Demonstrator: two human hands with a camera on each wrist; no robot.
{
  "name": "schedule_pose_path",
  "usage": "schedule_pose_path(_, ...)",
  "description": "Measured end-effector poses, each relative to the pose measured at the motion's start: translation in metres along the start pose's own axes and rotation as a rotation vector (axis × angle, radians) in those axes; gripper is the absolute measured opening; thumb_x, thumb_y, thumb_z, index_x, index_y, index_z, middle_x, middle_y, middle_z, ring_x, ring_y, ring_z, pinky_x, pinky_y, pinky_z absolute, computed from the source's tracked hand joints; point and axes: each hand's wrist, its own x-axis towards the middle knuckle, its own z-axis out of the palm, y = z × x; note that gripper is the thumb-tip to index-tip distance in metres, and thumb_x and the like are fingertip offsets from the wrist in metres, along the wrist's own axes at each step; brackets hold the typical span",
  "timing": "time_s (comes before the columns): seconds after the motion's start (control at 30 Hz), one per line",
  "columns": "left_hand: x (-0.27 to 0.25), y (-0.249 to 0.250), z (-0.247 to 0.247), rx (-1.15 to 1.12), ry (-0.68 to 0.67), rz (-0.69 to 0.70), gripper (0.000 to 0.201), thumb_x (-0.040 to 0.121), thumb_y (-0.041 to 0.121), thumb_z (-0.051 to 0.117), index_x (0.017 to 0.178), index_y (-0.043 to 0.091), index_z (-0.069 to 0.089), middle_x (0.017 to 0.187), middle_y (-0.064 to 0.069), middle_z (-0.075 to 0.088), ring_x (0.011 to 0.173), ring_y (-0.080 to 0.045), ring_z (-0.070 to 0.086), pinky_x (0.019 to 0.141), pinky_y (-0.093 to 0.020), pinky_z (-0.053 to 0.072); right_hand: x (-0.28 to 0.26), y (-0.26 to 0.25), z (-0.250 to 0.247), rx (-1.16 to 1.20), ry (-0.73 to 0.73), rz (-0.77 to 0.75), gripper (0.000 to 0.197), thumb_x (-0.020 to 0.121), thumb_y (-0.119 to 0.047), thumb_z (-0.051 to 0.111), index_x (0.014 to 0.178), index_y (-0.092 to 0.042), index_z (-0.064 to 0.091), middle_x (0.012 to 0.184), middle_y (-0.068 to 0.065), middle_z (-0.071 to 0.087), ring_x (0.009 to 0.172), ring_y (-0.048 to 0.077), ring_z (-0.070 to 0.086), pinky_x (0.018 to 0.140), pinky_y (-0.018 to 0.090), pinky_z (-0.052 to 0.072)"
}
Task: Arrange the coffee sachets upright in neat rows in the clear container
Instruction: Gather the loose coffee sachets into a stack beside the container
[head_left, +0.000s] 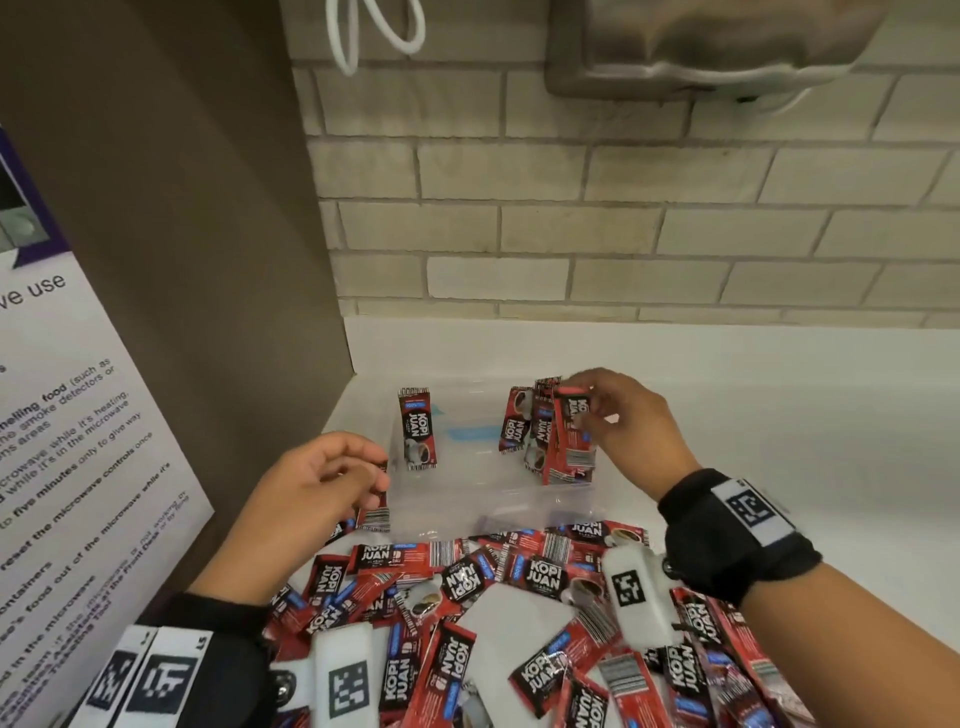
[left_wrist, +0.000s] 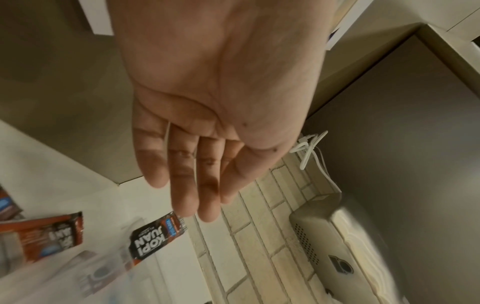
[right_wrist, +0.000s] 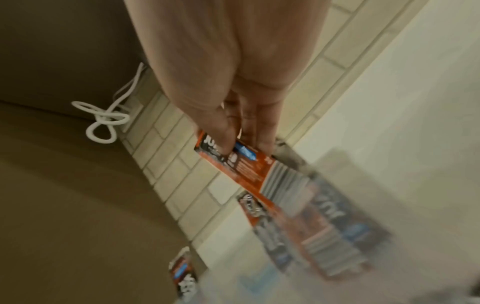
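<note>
A clear container (head_left: 498, 501) stands on the white counter. Inside it, one red-and-black Kopi Juan sachet (head_left: 417, 429) stands alone at the left, and several sachets (head_left: 530, 431) lean together at the right. My right hand (head_left: 589, 410) pinches the top of a sachet (head_left: 570, 441) at the front of that group; the right wrist view shows thumb and fingers on this sachet (right_wrist: 233, 162). My left hand (head_left: 363, 478) hovers at the container's left wall with relaxed fingers (left_wrist: 182, 185), holding nothing. A loose pile of sachets (head_left: 519, 587) covers the counter in front.
A brown cabinet panel (head_left: 208, 234) with a printed notice (head_left: 78, 441) closes off the left. A brick wall (head_left: 571, 234) runs behind, with a metal dispenser (head_left: 701, 47) and a white cable (head_left: 374, 31) above. Bare white counter (head_left: 805, 415) extends to the right.
</note>
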Motion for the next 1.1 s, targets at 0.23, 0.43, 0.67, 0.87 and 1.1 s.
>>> schedule_pose_path(0.23, -0.006, -0.010, 0.000, 0.026, -0.037, -0.027, 0.018, 0.091, 0.008, 0.054, 0.095, 0.020, 0.067, 0.083, 0.003, 0.074, 0.077, -0.016, 0.070, 0.080, -0.033, 0.053, -0.008, 0.025, 0.003, -0.234, 0.001, 0.035, 0.027, 0.088, -0.010, 0.061, 0.113, -0.017, 0.066, 0.088, -0.003, 0.055, 0.076, 0.011, 0.050, 0.070, 0.021, 0.036)
schedule_pose_path(0.43, -0.013, -0.023, -0.005, 0.013, -0.029, -0.061, 0.019, 0.091, 0.006, 0.054, 0.095, 0.019, 0.067, 0.083, 0.001, 0.074, 0.079, -0.021, 0.069, 0.081, -0.037, 0.052, -0.012, 0.023, 0.006, -0.243, 0.087, 0.098, 0.035, 0.085, -0.008, 0.063, 0.119, -0.013, 0.055, 0.102, -0.002, 0.042, 0.085, 0.012, 0.049, 0.071, 0.023, 0.040)
schedule_pose_path(0.67, -0.018, -0.038, -0.009, -0.009, -0.005, -0.087, 0.020, 0.090, 0.002, 0.053, 0.094, 0.015, 0.067, 0.080, -0.002, 0.074, 0.073, -0.019, 0.067, 0.068, -0.031, 0.047, -0.007, 0.023, 0.000, -0.241, 0.041, 0.169, 0.023, 0.085, -0.010, 0.065, 0.107, -0.010, 0.057, 0.092, 0.001, 0.053, 0.077, 0.013, 0.047, 0.058, 0.018, 0.033)
schedule_pose_path(0.87, -0.025, -0.045, -0.015, -0.011, 0.011, -0.097, 0.017, 0.091, 0.005, 0.053, 0.093, 0.015, 0.067, 0.079, -0.002, 0.074, 0.080, -0.027, 0.067, 0.081, -0.043, 0.050, -0.010, 0.023, -0.007, -0.244, 0.085, 0.138, 0.038, 0.079, -0.022, 0.075, 0.109, -0.009, 0.058, 0.102, 0.000, 0.046, 0.083, 0.014, 0.048, 0.071, 0.024, 0.034)
schedule_pose_path(1.1, -0.042, -0.057, -0.024, 0.124, -0.056, -0.053, 0.014, 0.087, 0.021, 0.066, 0.086, 0.035, 0.069, 0.089, 0.007, 0.071, 0.085, -0.010, 0.065, 0.079, -0.026, 0.047, -0.039, -0.025, -0.012, -0.139, 0.052, -0.069, 0.006, 0.088, -0.017, 0.063, 0.094, -0.019, 0.060, 0.092, -0.004, 0.057, 0.071, 0.005, 0.052, 0.061, 0.005, 0.037)
